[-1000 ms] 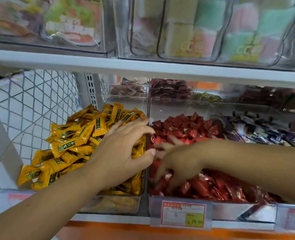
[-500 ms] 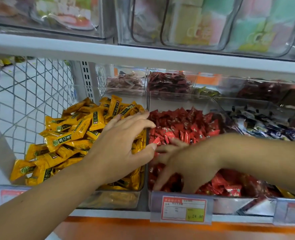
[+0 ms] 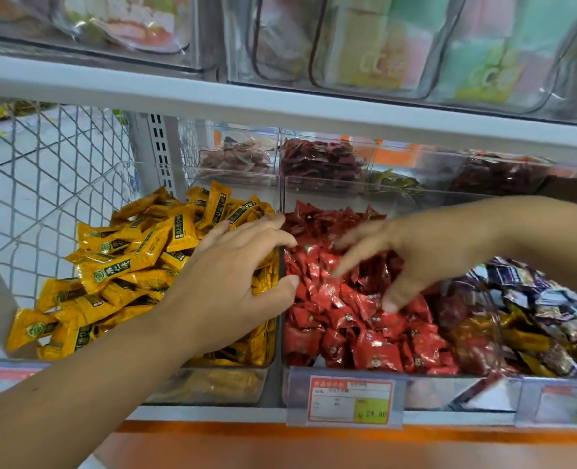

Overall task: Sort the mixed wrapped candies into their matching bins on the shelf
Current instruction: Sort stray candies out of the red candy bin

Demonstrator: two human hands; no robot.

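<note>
Yellow wrapped candies [image 3: 121,265] fill the left clear bin [image 3: 212,384]. Red wrapped candies [image 3: 354,333] fill the middle bin [image 3: 429,390]. A mixed pile of dark blue, gold and dark red candies [image 3: 530,306] lies in the right bin. My left hand [image 3: 232,282] rests with spread fingers on the right side of the yellow pile, its thumb over the divider between the two bins. My right hand [image 3: 402,255] hovers over the red candies, fingers spread and pointing down-left, blurred, with nothing seen in it.
A price tag [image 3: 349,399] hangs on the shelf's front rail below the red bin. Smaller clear bins [image 3: 321,160] with dark red and pale sweets stand at the back. A wire mesh panel [image 3: 50,184] closes the left side. The upper shelf [image 3: 280,106] overhangs with pastel packets.
My right hand has lifted out of the front of the red bin and moved back and right, fingers now spread above the pile. The left hand stayed on the yellow candies.
</note>
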